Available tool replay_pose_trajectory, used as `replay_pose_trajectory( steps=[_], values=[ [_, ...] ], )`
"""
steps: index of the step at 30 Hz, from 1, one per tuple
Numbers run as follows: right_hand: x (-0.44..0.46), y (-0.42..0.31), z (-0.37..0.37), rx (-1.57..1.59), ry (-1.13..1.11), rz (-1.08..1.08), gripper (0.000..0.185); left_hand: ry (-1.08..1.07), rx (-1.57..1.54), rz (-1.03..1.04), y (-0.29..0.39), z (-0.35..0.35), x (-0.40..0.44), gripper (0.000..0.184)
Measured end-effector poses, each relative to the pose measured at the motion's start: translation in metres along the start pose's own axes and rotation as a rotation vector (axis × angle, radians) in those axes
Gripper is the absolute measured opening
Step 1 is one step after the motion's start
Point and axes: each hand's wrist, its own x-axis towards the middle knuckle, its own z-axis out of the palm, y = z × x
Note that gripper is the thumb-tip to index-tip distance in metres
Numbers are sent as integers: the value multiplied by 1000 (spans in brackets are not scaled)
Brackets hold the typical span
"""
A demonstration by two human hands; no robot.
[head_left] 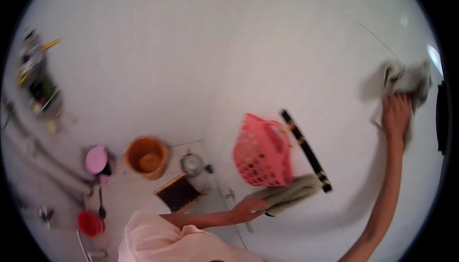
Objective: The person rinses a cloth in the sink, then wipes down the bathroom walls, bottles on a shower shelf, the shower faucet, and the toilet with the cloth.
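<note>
At the right, my right hand (397, 114) presses a crumpled grey cloth (410, 80) against the white tiled wall, its fingers together on the fabric. My left hand (249, 211) is low in the middle, closed at the near end of a folded grey-green cloth (291, 192); the hold is partly blurred. Just above that cloth hangs a pink perforated basket (263, 157). A black rail with gold fittings (307, 149) slants down the wall beside the basket, and its lower end comes close to the cloth.
Toward the lower left are an orange bucket (146, 157), a pink container (97, 160), a red bucket (91, 223), a brown-edged dark basket (179, 193) and a floor drain (191, 164). A cluttered shelf (40, 80) and pipes line the left. A black object (441, 117) stands at the far right.
</note>
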Motion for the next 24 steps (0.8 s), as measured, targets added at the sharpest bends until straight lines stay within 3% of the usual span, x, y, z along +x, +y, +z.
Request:
replay_pose_trajectory(
  steps=[1, 3, 5, 7, 11, 18, 20, 22, 24],
  values=[
    [1, -14, 4, 47, -287, 72, 34, 25, 21, -20, -4, -8, -8, 24],
    [-8, -19, 61, 550, 397, -123, 34, 71, 4, -83, -11, -15, -25, 22],
    [-7, -25, 76, 685, 310, -61, 35, 131, 17, -98, -12, -21, -44, 22],
    [5, -34, 39, 839, 152, -77, 36, 223, 79, -86, -6, -27, -63, 22],
    [25, -45, -40, 1130, -170, -117, 43, 359, 210, -251, 24, -55, -108, 21],
    [22, -118, 55, 976, 175, -324, 32, 626, 221, -465, 80, -96, -209, 21],
    [51, -183, 166, 843, 578, -403, 35, 654, 251, -519, 106, -115, -221, 21],
    [17, -243, 100, 1733, 6, -307, 37, 739, 208, -490, 109, -130, -237, 23],
    [-48, -309, 44, 2086, -150, -239, 38, 802, 148, -441, 104, -142, -252, 30]
  ],
)
